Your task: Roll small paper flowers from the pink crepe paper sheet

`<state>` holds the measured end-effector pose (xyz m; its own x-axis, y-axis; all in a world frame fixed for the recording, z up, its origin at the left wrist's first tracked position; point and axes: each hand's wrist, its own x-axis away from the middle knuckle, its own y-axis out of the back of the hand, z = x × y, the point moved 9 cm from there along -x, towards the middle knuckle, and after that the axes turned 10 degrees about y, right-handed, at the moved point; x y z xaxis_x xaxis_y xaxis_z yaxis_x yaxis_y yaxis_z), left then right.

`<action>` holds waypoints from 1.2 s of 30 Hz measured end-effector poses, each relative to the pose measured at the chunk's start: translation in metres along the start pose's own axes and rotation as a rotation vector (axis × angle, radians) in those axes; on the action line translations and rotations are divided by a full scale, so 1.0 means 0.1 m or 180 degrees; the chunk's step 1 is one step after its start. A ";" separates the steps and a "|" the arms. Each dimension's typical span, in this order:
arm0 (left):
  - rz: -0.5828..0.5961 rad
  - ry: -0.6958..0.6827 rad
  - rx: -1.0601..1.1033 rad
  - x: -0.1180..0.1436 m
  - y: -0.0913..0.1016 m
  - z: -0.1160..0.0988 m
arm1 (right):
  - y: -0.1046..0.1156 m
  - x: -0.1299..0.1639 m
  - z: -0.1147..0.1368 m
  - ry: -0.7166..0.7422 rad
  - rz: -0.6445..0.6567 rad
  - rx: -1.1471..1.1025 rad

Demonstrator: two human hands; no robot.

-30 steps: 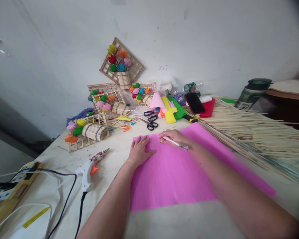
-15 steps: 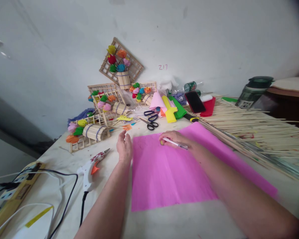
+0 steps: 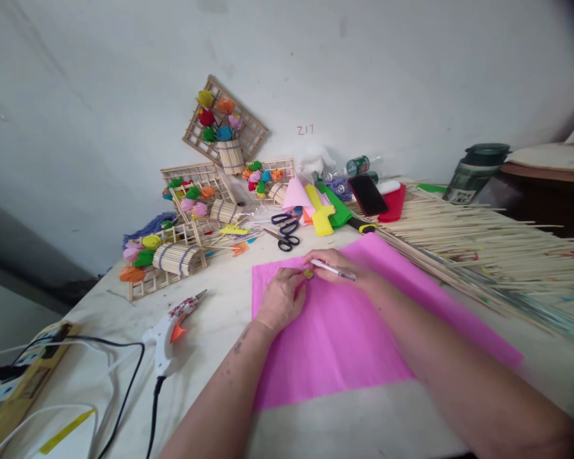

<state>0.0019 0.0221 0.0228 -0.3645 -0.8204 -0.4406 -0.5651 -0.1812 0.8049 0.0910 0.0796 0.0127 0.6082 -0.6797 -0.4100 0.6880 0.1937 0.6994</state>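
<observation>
A large pink sheet of paper [image 3: 335, 344] lies on the table in front of me. My right hand [image 3: 332, 264] rests near the sheet's far edge, closed on a white pen [image 3: 333, 270] held at a slant. Just beneath its fingers is a small yellow-green piece [image 3: 308, 274] whose kind I cannot make out. My left hand [image 3: 283, 298] lies on the sheet with its fingers stretched toward that piece. Whether its fingertips touch the piece I cannot tell.
Left of the sheet lies a hot glue gun [image 3: 165, 338], its cord running past a power strip [image 3: 33, 376]. Scissors [image 3: 286, 231], coloured paper scraps [image 3: 323, 213] and a phone [image 3: 367, 196] sit behind. Stick lattices with paper flowers [image 3: 176, 258] stand back left; thin sticks [image 3: 488, 242] spread right.
My left hand has come from beside the sheet's left edge to the right, onto the paper near the yellow-green piece. The right hand keeps the pen at nearly the same spot.
</observation>
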 end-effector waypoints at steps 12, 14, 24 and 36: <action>0.0244 -0.0010 -0.0753 0.01 -0.07 -0.03 | 0.05 0.02 -0.08 -0.0239 0.0078 0.0608; 0.0280 -0.0062 -0.0716 0.01 -0.08 -0.04 | 0.01 0.02 -0.09 -0.0174 0.0157 0.0592; 0.0192 -0.0092 -0.0781 0.01 -0.09 -0.05 | -0.01 0.04 -0.11 -0.0115 0.0230 0.0443; 0.0200 -0.0137 -0.0973 0.01 -0.08 -0.09 | 0.00 0.02 -0.12 -0.0224 0.0113 0.0419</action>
<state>0.0129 0.0175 0.0194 -0.4263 -0.8127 -0.3973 -0.2942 -0.2908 0.9105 0.0971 0.0864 0.0045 0.5988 -0.7229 -0.3448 0.6059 0.1273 0.7853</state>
